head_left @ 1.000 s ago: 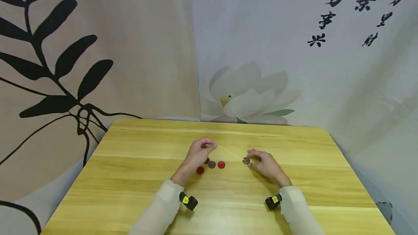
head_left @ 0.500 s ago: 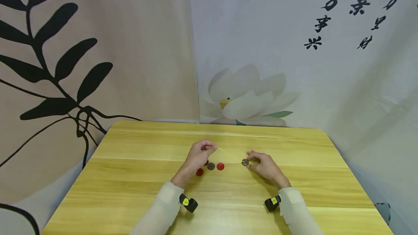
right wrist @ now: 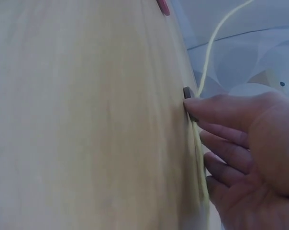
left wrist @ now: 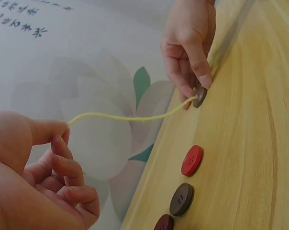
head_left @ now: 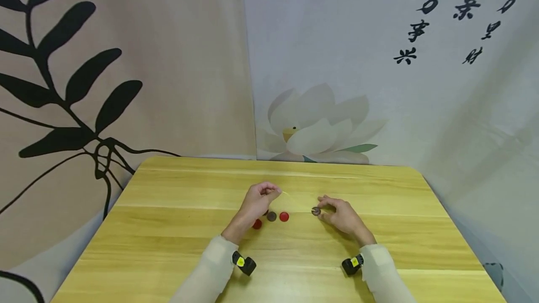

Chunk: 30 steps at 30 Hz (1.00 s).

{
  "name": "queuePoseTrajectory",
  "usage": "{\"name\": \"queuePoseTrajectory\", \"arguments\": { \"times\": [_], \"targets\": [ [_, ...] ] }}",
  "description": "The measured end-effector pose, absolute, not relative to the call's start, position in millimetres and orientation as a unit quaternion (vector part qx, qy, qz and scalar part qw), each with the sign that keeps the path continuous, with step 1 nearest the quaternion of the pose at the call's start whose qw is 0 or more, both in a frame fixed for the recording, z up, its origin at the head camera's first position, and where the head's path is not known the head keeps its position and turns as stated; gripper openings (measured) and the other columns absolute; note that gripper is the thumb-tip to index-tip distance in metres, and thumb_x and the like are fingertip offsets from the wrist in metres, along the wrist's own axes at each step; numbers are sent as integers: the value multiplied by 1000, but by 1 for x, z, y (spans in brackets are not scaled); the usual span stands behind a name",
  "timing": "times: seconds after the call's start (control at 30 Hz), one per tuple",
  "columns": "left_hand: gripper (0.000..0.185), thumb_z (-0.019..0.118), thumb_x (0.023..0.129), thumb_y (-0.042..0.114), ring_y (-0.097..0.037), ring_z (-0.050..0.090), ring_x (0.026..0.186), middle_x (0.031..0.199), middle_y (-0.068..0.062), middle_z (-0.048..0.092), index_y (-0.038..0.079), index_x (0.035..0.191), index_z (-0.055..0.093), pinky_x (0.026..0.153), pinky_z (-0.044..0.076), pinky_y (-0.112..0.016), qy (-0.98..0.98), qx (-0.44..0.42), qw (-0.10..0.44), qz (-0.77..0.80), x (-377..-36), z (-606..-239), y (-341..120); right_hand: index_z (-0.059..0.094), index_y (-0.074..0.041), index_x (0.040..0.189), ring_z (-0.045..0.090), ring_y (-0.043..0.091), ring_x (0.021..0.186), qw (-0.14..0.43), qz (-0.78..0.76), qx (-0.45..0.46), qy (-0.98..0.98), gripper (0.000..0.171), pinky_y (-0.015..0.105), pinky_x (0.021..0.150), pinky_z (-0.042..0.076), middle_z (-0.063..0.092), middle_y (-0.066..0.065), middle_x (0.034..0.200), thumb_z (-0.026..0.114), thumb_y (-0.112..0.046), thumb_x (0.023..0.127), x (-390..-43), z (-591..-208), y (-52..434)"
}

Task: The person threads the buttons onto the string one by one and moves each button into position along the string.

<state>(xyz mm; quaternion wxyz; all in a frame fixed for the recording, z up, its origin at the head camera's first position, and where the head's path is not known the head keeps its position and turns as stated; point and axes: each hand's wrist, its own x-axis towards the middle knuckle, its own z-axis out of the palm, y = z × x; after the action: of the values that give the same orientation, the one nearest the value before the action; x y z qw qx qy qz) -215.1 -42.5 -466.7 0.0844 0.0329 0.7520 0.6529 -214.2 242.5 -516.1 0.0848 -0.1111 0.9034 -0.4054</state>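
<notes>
Pinching the near end of a thin yellow string [left wrist: 130, 116] between thumb and forefinger, the left hand [head_left: 258, 198] is held a little above the wooden table [head_left: 168, 228]; its other fingers are curled in and hold nothing else. The pinch looks very small, on the very tip of the string only, so I think the end could slip out if the string gets pulled tight.

Below and just beside this hand lie loose buttons in a short row: a dark red button [head_left: 257, 223], a dark brown button [head_left: 271, 216] and a bright red button [head_left: 284, 216]; one more dark button is mostly hidden under the hand. The left wrist hangs close over them, so a careless move could knock them away or off the order.

From there the string runs in a slack curve to the right, to a brown button [left wrist: 200, 97] that the right hand [head_left: 342, 214] grips on edge between thumb and forefinger, near the table surface. The string meets this button at its face; whether it passes through a hole I cannot tell. If it is only just entered, a tug from the left may draw it back out. The button is small and held by the rim, so it could also turn or drop.
</notes>
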Motion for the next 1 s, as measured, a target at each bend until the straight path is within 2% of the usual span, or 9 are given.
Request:
{"name": "queuePoseTrajectory", "arguments": {
  "times": [0.13, 0.27, 0.37, 0.5, 0.6, 0.7, 0.83, 1.0],
  "targets": [
    [18, 66, 96, 25, -15, 46, 70, 87, -2, 56, 8, 102, 69, 64, 40, -26, 755, 32, 87, 649, -216, -465, -41, 71, -15, 111, 36, 36, 142, 85, -407, -114, 902, 25, 59, 115, 24, 55, 10, 143, 76, -14, 87, -214, -511, 242],
    [18, 66, 96, 25, -15, 47, 73, 86, -1, 56, 8, 101, 69, 68, 41, -28, 754, 36, 85, 651, -217, -464, -40, 68, -7, 119, 48, 37, 133, 63, -405, -118, 905, 33, 57, 111, 33, 61, 12, 134, 75, -18, 88, -213, -503, 236],
    [18, 67, 96, 23, -15, 47, 73, 84, 0, 56, 6, 100, 69, 68, 42, -27, 749, 46, 80, 656, -218, -464, -40, 66, -5, 122, 59, 34, 120, 53, -424, -126, 895, 34, 56, 106, 39, 65, 12, 127, 71, -19, 92, -211, -495, 223],
    [18, 67, 96, 21, -13, 46, 67, 82, -1, 56, 4, 99, 69, 64, 41, -26, 745, 56, 76, 660, -218, -465, -39, 64, -4, 123, 63, 34, 115, 51, -492, -140, 858, 32, 46, 91, 53, 65, 17, 126, 64, -22, 98, -209, -485, 201],
    [17, 66, 96, 21, -13, 46, 64, 84, -5, 59, 5, 100, 70, 60, 40, -24, 748, 56, 78, 657, -218, -465, -39, 64, -4, 122, 61, 37, 117, 42, -542, -145, 827, 31, 36, 76, 55, 66, 17, 125, 60, -26, 100, -207, -477, 187],
    [18, 66, 96, 22, -14, 46, 65, 85, -5, 59, 5, 101, 70, 59, 40, -24, 751, 60, 79, 653, -219, -466, -38, 63, -3, 124, 62, 34, 116, 37, -568, -149, 809, 32, 38, 85, 53, 68, 12, 120, 55, -26, 103, -208, -472, 177],
    [17, 65, 96, 22, -14, 48, 71, 84, -1, 58, 6, 101, 70, 61, 40, -25, 758, 63, 80, 644, -220, -466, -37, 62, -4, 126, 62, 25, 115, 52, -581, -143, 799, 32, 46, 103, 45, 71, 7, 116, 53, -25, 104, -210, -470, 166],
    [16, 65, 96, 20, -19, 50, 75, 85, -5, 59, 5, 100, 70, 62, 40, -26, 762, 62, 83, 639, -221, -469, -35, 66, -2, 119, 66, 29, 102, 67, -581, -135, 799, 24, 42, 92, 49, 73, 13, 103, 57, -16, 101, -209, -468, 156]
  ]
}}
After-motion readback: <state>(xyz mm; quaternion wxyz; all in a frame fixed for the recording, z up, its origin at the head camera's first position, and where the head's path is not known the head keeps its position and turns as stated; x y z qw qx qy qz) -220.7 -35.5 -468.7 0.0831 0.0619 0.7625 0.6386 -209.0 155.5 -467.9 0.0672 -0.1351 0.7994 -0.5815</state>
